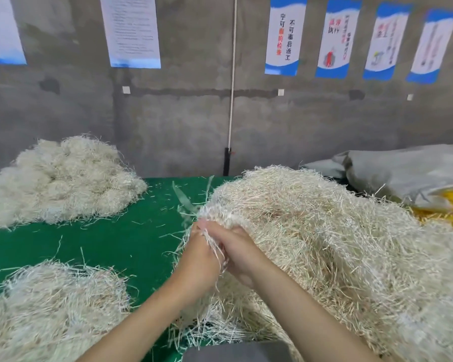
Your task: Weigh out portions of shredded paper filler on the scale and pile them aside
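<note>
Evidently midway: a handful is being pulled from the bulk heap
Left hand and right hand both curl round strands at the edge of the shredded paper heap at 3 o'clock; a far pile at 10 o'clock and a near pile at 8 o'clock lie on the green table, probably weighed portions; no scale in view, plenty of filler left

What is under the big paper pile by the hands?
Green mat shows beside the pile and probably runs under it. Whatever else lies beneath is covered by paper.

green table | large shredded-paper heap right | far-left pile | near-left pile | grey sack perhaps on it
</note>
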The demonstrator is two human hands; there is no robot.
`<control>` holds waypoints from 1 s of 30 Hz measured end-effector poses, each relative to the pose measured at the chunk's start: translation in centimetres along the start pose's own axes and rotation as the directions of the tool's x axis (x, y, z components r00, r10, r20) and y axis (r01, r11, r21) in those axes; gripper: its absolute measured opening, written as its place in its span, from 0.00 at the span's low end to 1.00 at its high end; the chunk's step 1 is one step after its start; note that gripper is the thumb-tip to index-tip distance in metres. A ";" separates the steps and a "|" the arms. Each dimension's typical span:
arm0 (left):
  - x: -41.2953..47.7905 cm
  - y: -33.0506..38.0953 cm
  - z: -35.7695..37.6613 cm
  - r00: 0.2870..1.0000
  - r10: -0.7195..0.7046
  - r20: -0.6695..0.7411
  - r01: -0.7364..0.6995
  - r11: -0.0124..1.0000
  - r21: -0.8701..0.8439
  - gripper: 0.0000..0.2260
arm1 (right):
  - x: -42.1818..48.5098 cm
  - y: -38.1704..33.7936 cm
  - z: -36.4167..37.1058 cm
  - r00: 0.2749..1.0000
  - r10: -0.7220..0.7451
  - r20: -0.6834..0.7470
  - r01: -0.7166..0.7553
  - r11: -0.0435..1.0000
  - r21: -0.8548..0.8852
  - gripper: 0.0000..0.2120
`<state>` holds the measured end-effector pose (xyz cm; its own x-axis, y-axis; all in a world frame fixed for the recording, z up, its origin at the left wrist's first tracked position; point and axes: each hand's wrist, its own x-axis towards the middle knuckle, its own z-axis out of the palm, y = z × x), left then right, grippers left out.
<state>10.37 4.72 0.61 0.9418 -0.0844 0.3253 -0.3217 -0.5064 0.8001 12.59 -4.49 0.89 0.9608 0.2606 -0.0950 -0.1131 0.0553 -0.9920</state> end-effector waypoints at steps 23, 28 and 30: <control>-2.4 -2.2 -3.4 0.922 -0.202 0.331 0.336 0.841 -0.424 0.50 | -0.6 -0.3 -0.4 0.970 -0.150 -0.192 0.137 0.987 -0.081 0.42; -0.9 -0.5 -2.1 0.930 -0.212 0.299 0.364 0.633 -0.683 0.48 | -1.3 1.0 1.6 0.985 -0.129 0.118 0.147 0.975 -0.168 0.43; -0.5 -1.1 -2.4 0.927 -0.284 0.246 0.370 0.577 -0.728 0.52 | -1.9 1.2 0.8 0.973 -0.113 0.204 0.153 0.969 -0.193 0.41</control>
<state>10.00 7.40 0.78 0.9881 -0.1456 -0.0498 0.0923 0.3016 0.9490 10.47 -4.13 -0.05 0.8956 0.4434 0.0366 0.0862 -0.0923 -0.9920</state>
